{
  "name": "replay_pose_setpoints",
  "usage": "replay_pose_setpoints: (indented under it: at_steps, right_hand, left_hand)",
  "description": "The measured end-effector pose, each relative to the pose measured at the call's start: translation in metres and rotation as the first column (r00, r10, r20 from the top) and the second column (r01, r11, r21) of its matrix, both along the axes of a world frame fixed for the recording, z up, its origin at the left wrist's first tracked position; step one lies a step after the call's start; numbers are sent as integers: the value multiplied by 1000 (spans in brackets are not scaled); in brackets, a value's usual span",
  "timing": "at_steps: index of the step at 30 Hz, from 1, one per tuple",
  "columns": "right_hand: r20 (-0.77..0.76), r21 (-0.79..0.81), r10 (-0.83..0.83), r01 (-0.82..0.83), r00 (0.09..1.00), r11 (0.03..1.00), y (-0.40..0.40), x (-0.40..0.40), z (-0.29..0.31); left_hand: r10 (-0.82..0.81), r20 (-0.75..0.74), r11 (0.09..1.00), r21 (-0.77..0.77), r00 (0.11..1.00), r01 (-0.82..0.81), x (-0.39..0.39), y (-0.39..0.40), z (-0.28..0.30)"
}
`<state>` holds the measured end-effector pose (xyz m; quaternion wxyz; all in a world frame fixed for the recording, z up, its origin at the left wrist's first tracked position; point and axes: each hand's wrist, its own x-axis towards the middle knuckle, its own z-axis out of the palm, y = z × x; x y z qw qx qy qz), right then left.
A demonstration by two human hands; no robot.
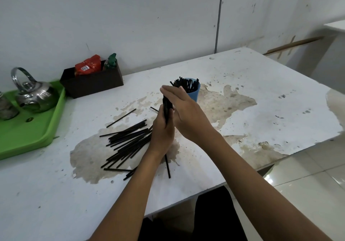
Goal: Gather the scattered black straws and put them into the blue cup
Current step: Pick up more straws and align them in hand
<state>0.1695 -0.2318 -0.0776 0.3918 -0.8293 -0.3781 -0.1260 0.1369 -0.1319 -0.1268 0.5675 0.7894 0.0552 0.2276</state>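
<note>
My left hand (pixel 162 131) grips a bundle of black straws (pixel 166 106) held upright above the table. My right hand (pixel 183 110) lies flat against the bundle's top and right side, fingers straight and together. Just behind the hands stands the blue cup (pixel 194 94), with several black straws (pixel 186 84) sticking out of it. A loose pile of black straws (pixel 128 143) lies scattered on the white table (pixel 252 83) to the left of and below my left hand. One straw (pixel 167 166) lies apart, pointing toward me.
A green tray (pixel 28 136) at the left edge carries a steel kettle (pixel 33 95). A dark brown box (pixel 91 83) with red and green packets sits by the wall. The table's surface is stained and peeling; its right edge drops to a tiled floor.
</note>
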Motion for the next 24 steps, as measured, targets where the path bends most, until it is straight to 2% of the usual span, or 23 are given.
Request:
replay_pose_setpoints:
  at_steps: [4,5,7,10,13,15,19,21,24]
  right_hand:
    - [129,-55,19,-12,992,998,-2,0,-6]
    - [162,-37,16,-10,987,999,-3,0,-9]
    - [191,97,-27,8,981,995,-5,-1,-14]
    - [135,392,-213,146,968,908,-11,-2,-23]
    - [-62,508,-352,333,934,794,-18,3,-38]
    - [-219,483,-329,395,919,782,-22,7,-48]
    - [-455,299,-288,449,843,842,-24,20,-58]
    - [-486,235,-286,439,826,867,-22,25,-62]
    - [-448,223,-300,431,842,874,-17,28,-67]
  left_hand:
    - [-17,6,1000,-7,1000,17,-1,-1,2]
    - [-22,7,1000,-13,1000,22,-2,-2,3]
    - [-24,2,999,-43,1000,24,-2,-3,5]
    - [25,-22,996,-89,999,-27,3,-3,7]
    - [48,-90,990,-130,995,-59,8,0,9]
    - [45,-77,986,-158,996,-57,10,2,16]
    - [73,0,969,-236,997,-71,18,3,38]
    - [94,32,959,-270,995,-82,24,4,48]
    - [105,79,952,-296,991,-77,32,5,58]
